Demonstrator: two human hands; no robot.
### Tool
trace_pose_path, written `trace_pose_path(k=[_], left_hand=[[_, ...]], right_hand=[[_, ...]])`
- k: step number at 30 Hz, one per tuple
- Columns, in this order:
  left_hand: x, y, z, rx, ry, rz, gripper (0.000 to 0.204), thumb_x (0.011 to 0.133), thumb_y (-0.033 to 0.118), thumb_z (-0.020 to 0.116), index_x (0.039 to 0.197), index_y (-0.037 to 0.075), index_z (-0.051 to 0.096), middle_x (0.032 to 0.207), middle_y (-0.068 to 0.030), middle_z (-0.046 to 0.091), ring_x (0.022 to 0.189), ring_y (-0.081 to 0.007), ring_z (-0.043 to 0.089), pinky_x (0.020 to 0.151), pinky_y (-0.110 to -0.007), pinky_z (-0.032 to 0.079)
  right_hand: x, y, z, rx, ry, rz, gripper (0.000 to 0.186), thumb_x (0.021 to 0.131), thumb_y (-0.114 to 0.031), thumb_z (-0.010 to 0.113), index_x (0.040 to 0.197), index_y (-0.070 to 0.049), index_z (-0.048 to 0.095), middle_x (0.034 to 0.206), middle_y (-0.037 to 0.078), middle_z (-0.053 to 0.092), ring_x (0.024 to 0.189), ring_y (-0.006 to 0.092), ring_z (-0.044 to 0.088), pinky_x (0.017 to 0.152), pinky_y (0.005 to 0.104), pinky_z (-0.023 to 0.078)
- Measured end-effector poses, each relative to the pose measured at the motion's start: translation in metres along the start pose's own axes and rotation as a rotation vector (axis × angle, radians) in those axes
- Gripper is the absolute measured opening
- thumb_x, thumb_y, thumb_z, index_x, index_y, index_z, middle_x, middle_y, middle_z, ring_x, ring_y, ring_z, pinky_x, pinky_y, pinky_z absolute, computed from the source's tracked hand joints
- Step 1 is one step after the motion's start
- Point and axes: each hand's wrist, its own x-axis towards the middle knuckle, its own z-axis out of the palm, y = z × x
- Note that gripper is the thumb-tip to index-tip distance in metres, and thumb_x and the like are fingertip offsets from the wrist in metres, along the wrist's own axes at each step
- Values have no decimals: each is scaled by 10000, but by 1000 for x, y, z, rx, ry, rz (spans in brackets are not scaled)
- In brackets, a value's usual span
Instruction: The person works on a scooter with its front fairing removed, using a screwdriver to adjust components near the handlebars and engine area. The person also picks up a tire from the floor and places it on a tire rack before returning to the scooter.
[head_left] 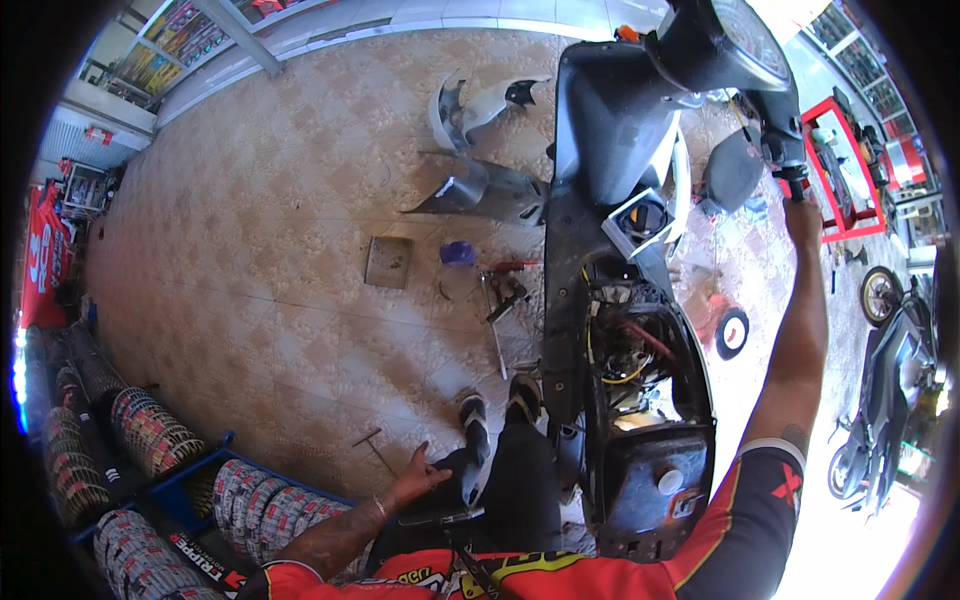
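Note:
A partly stripped scooter (600,130) stands upright beside my legs, its body panels off and its engine bay (635,345) exposed. My right arm stretches forward along its far side, and my right hand (803,218) is closed round the handlebar grip (793,178). Over my left thigh hovers my left hand (418,480), fingers spread and nothing in them. Close to it on the floor lies a T-handle wrench (372,446). Behind the engine bay sits a dark fuel tank (640,490) with a white cap (670,482).
Removed fairings (480,190) lie left of the scooter, near a square tray (388,262), a purple cup (457,254) and several hand tools (505,295). Wrapped tyres (265,500) fill a blue rack at lower left. At right are a red tool cart (848,170) and a parked motorcycle (890,380).

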Motion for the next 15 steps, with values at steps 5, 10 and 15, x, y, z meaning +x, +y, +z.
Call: trace_pose_path(k=[5,10,15], left_hand=[[-5,17,-1,-15,-29,10,1061,824,289,754,1480,-27,-18,753,-29,569,657,-90,530,606,-245,465],[8,35,8,-73,-78,52,1054,831,264,749,1474,-32,-32,744,-28,572,649,-82,519,585,-242,456],[16,54,24,23,-90,-28,1062,834,285,747,1479,-15,-42,737,-23,570,642,-88,518,589,-246,461]], right_hand=[[5,22,9,266,-73,68,406,792,-324,536,799,69,639,729,266,637,747,416,651,710,481,457],[5,26,12,427,-76,74,405,769,-341,566,781,61,617,618,187,555,607,288,563,637,430,429],[7,25,17,451,-94,-94,322,765,-306,608,669,-4,552,569,32,507,524,157,493,522,383,368]])
